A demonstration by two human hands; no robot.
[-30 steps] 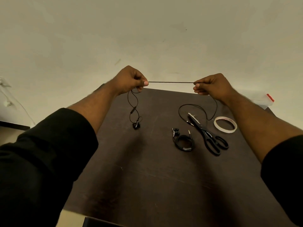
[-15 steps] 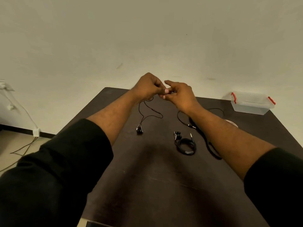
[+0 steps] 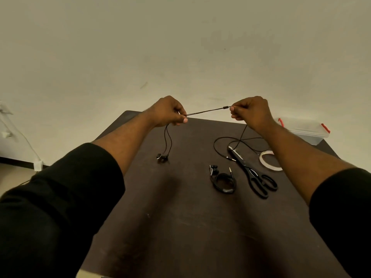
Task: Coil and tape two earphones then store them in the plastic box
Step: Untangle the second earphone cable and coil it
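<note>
Black earphone cable pinched taut between my left hand and right hand above the desk, straightened for coiling; earbuds dangle. Coiled earphone, apparently taped, waits near the scissors; plastic box far right.

Uncoiled black earphone: one stretch pulled taut above the table's far edge, its two earbuds hanging down to the surface at far left, its plug end trailing in loose loops toward the far right. Coiled black earphone: a compact flat bundle lying right of the table's centre, earbuds and plug protruding on its far side. Plastic box: clear, with red latches, resting at the far right corner.
</note>
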